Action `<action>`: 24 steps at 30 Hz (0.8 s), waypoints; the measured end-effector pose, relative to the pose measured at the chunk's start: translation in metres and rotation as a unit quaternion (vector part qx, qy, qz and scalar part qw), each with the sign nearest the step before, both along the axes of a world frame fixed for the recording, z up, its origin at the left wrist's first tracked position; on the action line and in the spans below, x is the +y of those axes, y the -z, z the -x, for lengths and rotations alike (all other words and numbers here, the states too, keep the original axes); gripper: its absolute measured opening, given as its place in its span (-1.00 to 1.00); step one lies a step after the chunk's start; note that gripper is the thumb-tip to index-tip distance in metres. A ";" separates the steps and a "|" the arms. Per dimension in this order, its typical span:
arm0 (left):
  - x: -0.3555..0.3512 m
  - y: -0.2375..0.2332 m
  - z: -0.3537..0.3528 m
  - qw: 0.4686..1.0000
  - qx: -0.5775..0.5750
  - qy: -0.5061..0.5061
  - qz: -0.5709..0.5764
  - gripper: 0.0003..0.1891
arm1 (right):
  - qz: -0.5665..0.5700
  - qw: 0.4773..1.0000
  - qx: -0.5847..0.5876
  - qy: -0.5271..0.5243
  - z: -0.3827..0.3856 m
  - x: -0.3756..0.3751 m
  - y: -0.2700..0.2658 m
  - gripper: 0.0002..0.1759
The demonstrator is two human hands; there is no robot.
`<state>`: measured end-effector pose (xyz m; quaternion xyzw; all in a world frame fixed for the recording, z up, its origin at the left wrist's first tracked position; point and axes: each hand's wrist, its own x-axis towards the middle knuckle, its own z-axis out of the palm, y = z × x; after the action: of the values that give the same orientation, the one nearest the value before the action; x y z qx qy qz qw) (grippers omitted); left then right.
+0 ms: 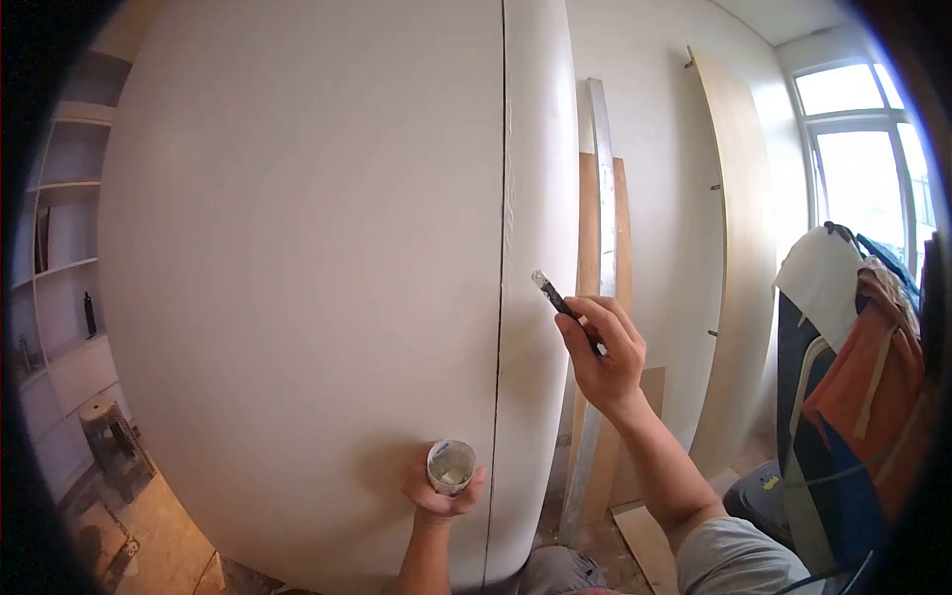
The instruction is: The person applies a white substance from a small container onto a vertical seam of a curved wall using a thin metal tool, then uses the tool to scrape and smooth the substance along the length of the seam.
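A small round cup (451, 466) with whitish paste inside is held in my left hand (443, 495), low in front of the large white panel (317, 248). My right hand (608, 347) pinches a dark, thin tool (557, 300) whose pale, smeared tip points up and to the left. The tip is just right of a dark vertical seam (501, 297) in the panel; I cannot tell whether it touches the surface. Thin whitish smears run beside the upper part of the seam.
A metal bar (601, 188) and wooden boards (734, 218) lean on the wall at right. Clothes (863, 367) hang over a chair near the window (863, 169). Shelves (74, 218) and a stool (104, 426) are at left.
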<state>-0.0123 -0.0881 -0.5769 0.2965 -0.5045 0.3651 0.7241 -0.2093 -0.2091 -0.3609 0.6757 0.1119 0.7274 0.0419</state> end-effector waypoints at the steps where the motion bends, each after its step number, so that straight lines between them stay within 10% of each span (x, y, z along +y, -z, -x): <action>1: -0.001 0.002 0.000 1.000 0.006 0.002 -0.018 -0.38 | 0.002 1.000 -0.001 0.001 -0.002 0.000 0.000 -0.74; 24: -0.006 0.027 -0.011 0.999 0.004 -0.033 0.008 -0.32 | -0.262 0.929 0.058 -0.255 -0.025 -0.010 0.040 -0.79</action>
<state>-0.0010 -0.0945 -0.6036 0.3087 -0.4884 0.3920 0.7159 -0.1842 -0.2188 -0.4009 0.6524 0.0880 0.6766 -0.3298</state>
